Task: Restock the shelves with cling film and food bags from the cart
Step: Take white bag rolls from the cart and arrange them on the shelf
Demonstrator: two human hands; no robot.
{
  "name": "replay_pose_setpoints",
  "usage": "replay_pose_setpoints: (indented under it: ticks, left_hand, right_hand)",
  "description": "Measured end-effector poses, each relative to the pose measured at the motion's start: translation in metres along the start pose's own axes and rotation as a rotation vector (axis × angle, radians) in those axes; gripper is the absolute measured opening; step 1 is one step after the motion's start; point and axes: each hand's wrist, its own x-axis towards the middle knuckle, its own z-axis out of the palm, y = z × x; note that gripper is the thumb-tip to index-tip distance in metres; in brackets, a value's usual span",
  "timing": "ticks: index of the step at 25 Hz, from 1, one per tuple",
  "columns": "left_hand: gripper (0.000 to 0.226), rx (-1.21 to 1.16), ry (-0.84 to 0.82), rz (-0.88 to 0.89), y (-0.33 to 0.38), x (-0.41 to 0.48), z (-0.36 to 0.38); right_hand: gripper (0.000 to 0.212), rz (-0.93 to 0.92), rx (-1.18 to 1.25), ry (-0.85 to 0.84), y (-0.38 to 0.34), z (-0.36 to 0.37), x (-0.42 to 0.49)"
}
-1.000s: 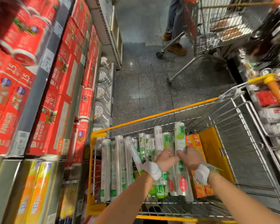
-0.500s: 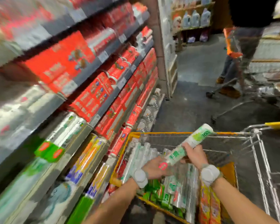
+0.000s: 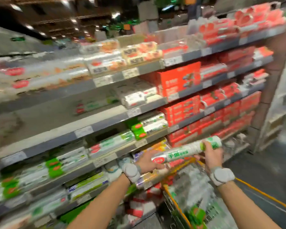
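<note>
We hold the white-and-green roll point(image 3: 185, 150) slanted before us, its green end toward 2 o'clock, above the cart's far corner and close to the lower shelves. Our left hand point(image 3: 147, 161) grasps the red-labelled end, fingers point(image 3: 157, 166) curled beneath it. Our right hand point(image 3: 212, 156) grips the green end, fingers point(image 3: 205, 144) wrapped over it. The yellow-rimmed cart point(image 3: 173, 207), holding more rolls, sits at 5 o'clock. The stocked shelves point(image 3: 106, 120) span 9 to 2 o'clock.
</note>
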Motion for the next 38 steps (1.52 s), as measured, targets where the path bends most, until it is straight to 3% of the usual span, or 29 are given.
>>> replay_pose_setpoints:
  ticks: [2,4,6,10,14,18,20,24,28,31,34,38]
  left_hand:
    - [0.069,-0.107,0.148,-0.023,-0.032,-0.027,-0.049]
    - [0.060,-0.203,0.297,-0.043,-0.054,-0.050,-0.082]
    - [0.065,-0.330,0.464,-0.050,-0.072,-0.062,-0.105]
    - [0.070,-0.578,0.817,-0.112,-0.132,-0.098,-0.186]
    - [0.046,-0.724,0.998,-0.164,-0.181,-0.107,-0.238]
    - [0.044,-0.819,1.033,-0.143,-0.206,-0.102,-0.284]
    - [0.053,-0.721,1.060,-0.180,-0.211,-0.091,-0.302]
    - [0.022,-0.475,1.058,-0.321,-0.209,-0.065,-0.328]
    - [0.028,-0.408,1.079,-0.446,-0.205,-0.030,-0.343]
    - [0.015,-0.286,1.070,-0.503,-0.201,-0.013,-0.346]
    - [0.045,-0.187,1.073,-0.535,-0.208,-0.005,-0.349]
    - [0.056,-0.237,1.052,-0.537,-0.226,0.012,-0.359]
  right_hand:
    - [0.070,-0.028,-0.032,-0.086,-0.005,0.060,-0.023]
    - [0.063,-0.062,-0.047,-0.150,0.000,0.102,-0.036]
    - [0.056,-0.027,-0.026,-0.178,0.008,0.134,-0.049]
    - [0.076,-0.067,0.007,-0.335,0.034,0.250,-0.085]
    - [0.061,-0.063,0.013,-0.394,0.042,0.328,-0.115]
    - [0.057,-0.108,-0.109,-0.485,0.040,0.376,-0.122]
    - [0.064,-0.231,-0.296,-0.488,0.037,0.396,-0.112]
    - [0.067,-0.473,-0.655,-0.490,0.018,0.420,-0.079]
    - [0.066,-0.582,-0.887,-0.544,0.002,0.444,-0.039]
    - [0.064,-0.623,-1.114,-0.598,-0.006,0.461,-0.017]
    - [0.066,-0.568,-1.289,-0.661,-0.004,0.476,-0.007]
    - [0.050,-0.546,-1.385,-0.681,0.009,0.497,0.000]
